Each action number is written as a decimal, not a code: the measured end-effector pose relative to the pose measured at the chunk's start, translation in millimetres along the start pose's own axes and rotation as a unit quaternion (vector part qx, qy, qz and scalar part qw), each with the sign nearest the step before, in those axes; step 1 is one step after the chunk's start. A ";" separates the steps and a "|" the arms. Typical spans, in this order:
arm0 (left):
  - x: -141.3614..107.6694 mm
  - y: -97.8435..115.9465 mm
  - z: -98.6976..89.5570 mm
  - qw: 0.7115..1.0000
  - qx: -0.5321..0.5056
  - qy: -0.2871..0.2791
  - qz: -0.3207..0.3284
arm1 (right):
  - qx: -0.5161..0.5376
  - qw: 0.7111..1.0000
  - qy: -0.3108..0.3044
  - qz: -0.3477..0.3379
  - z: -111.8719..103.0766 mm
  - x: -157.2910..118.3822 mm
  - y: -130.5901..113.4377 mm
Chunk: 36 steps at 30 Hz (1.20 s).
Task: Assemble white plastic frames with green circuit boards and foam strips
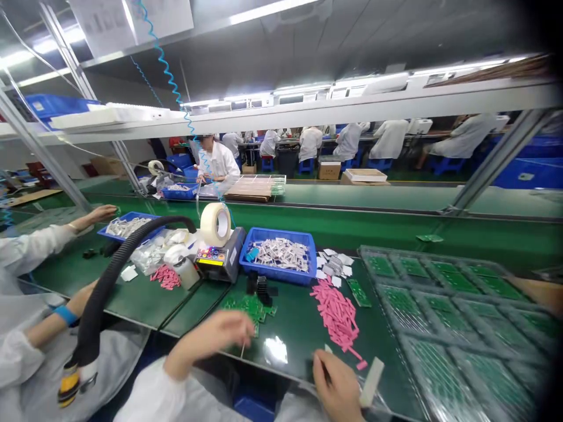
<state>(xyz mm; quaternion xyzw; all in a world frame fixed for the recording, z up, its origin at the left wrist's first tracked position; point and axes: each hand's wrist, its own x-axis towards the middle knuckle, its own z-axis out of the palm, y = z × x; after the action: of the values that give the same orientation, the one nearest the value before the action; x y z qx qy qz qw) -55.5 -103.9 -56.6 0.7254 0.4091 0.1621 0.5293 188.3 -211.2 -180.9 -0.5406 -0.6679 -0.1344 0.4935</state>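
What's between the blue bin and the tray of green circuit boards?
The head view shows white pieces, pink strips and a loose green circuit board between the blue bin and clear tray.

Tape dispenser (220, 258) on the desk (299, 328), with parts bin (277, 272) to its right, then foam strips (336, 316) and circuit-board trays (422, 258) further right.

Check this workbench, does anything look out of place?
Yes: a green circuit board lies alone on the far conveyor belt, away from every other board, so it looks stray.
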 end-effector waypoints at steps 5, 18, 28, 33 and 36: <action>91.3 26.8 -14.6 0.966 0.140 0.217 0.012 | -0.007 1.000 -0.004 -0.004 3.7 0.1 -3.4; 104.9 50.7 -21.5 0.930 0.269 0.236 0.088 | -0.043 0.998 -0.037 -0.011 1.9 -6.6 -4.2; 33.0 55.1 -12.7 0.918 0.087 0.168 0.348 | -0.026 0.999 -0.041 0.007 -2.3 5.2 -8.9; 13.9 27.9 7.0 0.910 0.105 0.165 0.365 | -0.033 0.997 -0.021 0.066 -20.7 47.0 -58.6; -1.7 12.5 17.9 0.908 0.121 0.166 0.364 | 0.073 0.986 -0.139 0.059 -20.4 83.1 -96.7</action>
<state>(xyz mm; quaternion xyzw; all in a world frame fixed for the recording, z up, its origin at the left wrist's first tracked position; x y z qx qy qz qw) -39.3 -117.9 -51.9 0.8451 0.2151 0.4109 0.2658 122.1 -213.4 -70.1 -0.5551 -0.7050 0.0201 0.4409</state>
